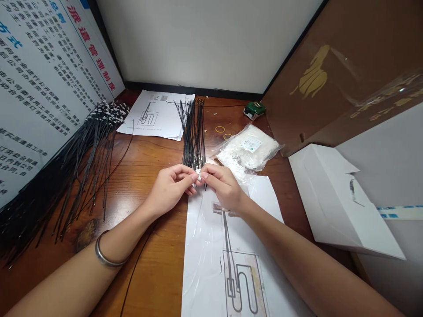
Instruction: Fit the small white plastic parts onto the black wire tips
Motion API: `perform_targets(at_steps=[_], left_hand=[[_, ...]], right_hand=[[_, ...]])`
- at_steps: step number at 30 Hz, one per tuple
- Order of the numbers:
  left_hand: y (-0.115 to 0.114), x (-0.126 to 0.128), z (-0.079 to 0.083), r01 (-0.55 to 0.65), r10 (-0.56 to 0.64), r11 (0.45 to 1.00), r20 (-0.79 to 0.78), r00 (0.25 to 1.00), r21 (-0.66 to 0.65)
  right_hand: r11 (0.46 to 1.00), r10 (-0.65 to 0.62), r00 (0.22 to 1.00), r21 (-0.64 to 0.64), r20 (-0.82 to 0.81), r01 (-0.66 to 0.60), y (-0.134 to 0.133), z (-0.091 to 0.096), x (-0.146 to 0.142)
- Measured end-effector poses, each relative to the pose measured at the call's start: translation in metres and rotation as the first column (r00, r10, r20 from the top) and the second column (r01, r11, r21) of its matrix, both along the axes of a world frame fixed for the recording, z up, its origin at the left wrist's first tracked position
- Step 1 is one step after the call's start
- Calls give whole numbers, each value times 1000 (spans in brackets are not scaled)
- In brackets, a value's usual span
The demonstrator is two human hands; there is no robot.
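Fingertip to fingertip, my left hand and my right hand meet over the top of a printed sheet. My left thumb and fingers pinch a small white connector, mostly covered by the fingers. Thumb and forefinger of my right hand are closed against its other side; what lies in that pinch is too small to make out. Just beyond the hands lies a bundle of thin black wires, their near ends partly hidden by my fingers. Close to my right hand is a clear bag of small white parts.
A large bunch of black wires with white connectors lies at left. Behind are a printed drawing, rubber bands and a green tape measure. Another drawing sheet lies under my right forearm. A white box stands at right.
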State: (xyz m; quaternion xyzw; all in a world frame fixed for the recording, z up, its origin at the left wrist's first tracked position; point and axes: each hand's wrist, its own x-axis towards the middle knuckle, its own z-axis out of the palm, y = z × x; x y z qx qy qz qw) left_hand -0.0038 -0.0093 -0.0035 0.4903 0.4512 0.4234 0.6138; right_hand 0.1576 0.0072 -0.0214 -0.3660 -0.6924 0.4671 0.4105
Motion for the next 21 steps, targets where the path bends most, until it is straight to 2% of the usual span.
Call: perform_targets(at_steps=[9, 21], left_hand=[[-1, -1, 3, 10, -9, 1000, -24, 1000, 7], [0, -2, -4, 27, -27, 999, -14, 1000, 23]], right_hand=[[999, -29, 999, 30, 26, 28, 0, 0, 0], [999, -3, 999, 32, 44, 1, 1, 0, 0]])
